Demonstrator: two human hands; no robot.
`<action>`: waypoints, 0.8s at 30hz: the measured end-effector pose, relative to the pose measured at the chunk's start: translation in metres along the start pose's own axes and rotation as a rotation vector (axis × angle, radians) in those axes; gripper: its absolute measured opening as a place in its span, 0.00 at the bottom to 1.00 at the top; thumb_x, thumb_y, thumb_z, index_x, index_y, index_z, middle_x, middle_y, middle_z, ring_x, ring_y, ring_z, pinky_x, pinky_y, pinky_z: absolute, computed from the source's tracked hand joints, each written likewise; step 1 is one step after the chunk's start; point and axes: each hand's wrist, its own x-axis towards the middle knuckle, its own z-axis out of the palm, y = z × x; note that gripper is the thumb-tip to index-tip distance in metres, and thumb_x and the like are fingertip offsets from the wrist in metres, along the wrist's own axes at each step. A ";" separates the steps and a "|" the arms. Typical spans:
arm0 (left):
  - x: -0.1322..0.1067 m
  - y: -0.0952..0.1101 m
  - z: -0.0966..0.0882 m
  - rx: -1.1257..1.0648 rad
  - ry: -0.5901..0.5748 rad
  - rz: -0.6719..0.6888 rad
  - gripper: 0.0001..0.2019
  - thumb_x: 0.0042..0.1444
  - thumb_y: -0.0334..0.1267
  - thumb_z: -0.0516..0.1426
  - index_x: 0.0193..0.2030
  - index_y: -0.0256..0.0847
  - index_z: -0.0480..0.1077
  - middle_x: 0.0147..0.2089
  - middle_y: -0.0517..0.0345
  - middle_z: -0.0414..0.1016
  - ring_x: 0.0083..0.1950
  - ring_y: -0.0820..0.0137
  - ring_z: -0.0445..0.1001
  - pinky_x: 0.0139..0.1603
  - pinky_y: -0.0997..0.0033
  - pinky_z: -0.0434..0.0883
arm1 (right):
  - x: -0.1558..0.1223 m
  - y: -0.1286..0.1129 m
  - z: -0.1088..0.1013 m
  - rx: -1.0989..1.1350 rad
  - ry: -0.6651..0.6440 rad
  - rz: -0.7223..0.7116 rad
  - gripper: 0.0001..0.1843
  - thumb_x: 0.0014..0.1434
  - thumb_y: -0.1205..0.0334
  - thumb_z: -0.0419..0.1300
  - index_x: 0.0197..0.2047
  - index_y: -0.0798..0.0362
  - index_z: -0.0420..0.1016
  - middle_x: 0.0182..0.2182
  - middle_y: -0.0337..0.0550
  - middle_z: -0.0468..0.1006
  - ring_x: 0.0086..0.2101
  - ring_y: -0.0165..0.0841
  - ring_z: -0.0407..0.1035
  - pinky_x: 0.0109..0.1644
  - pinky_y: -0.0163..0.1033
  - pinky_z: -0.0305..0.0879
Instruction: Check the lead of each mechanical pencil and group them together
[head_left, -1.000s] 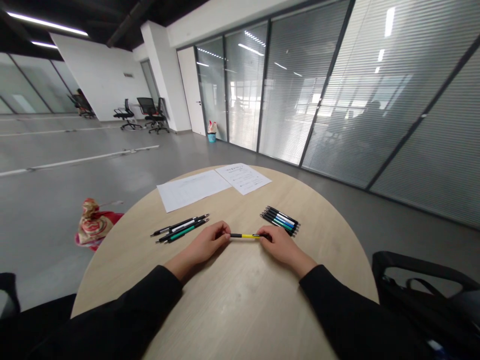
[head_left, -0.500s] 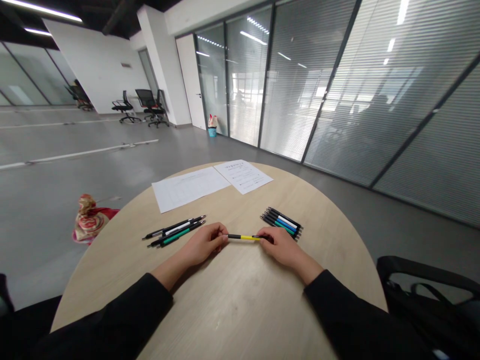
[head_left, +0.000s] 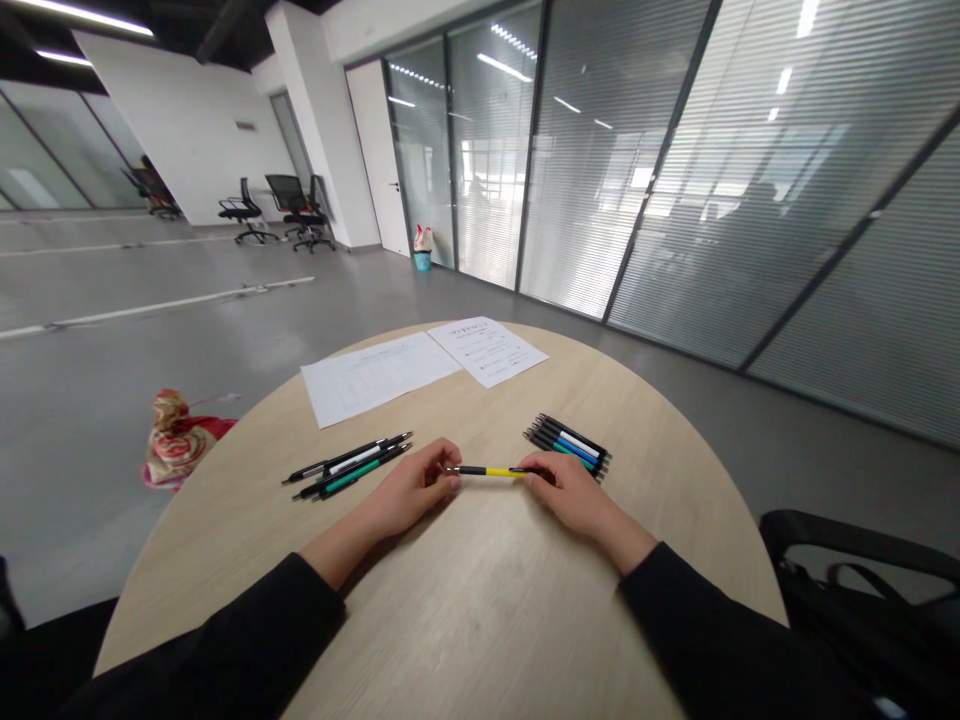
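Observation:
A yellow and black pen (head_left: 501, 472) lies level between my two hands over the round wooden table (head_left: 465, 600). My right hand (head_left: 564, 490) is closed on its right end, which the fingers partly hide. At the other end, the silver tip shows between the parted thumb and curled fingers of my left hand (head_left: 420, 488); a gap is visible around it. Left of that hand lie several pens (head_left: 349, 465), black, white and green, loosely side by side. Just beyond my right hand, another row of pens (head_left: 571, 440) with black, white, blue and green barrels lies close together.
Two printed sheets, a left one (head_left: 379, 378) and a right one (head_left: 487, 352), lie at the table's far side. A black chair (head_left: 855, 545) stands at the right edge. A red and beige bag (head_left: 180, 440) rests on the floor at left.
The fingers of my left hand have parted, and more of the pen's tip shows. The pen and my right hand have shifted slightly to the right; the view has moved a little.

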 end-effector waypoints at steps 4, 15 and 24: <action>0.000 -0.001 0.000 -0.040 -0.032 -0.026 0.06 0.58 0.40 0.57 0.38 0.40 0.68 0.26 0.65 0.67 0.27 0.73 0.63 0.29 0.73 0.59 | 0.000 0.001 0.001 0.002 0.002 0.000 0.11 0.60 0.68 0.58 0.43 0.53 0.81 0.36 0.43 0.82 0.35 0.34 0.72 0.39 0.37 0.63; -0.003 -0.004 0.001 -0.038 -0.037 -0.069 0.19 0.64 0.51 0.52 0.32 0.39 0.69 0.25 0.60 0.69 0.25 0.73 0.64 0.26 0.73 0.62 | 0.000 -0.001 0.000 0.011 -0.019 0.002 0.12 0.62 0.66 0.58 0.44 0.53 0.81 0.36 0.42 0.82 0.34 0.34 0.71 0.38 0.37 0.62; -0.005 -0.006 0.005 -0.114 0.055 0.018 0.14 0.59 0.43 0.58 0.49 0.43 0.66 0.34 0.62 0.72 0.28 0.73 0.68 0.28 0.74 0.65 | -0.003 0.002 0.000 0.004 -0.006 0.014 0.12 0.61 0.65 0.58 0.44 0.53 0.81 0.34 0.42 0.81 0.33 0.34 0.70 0.38 0.37 0.62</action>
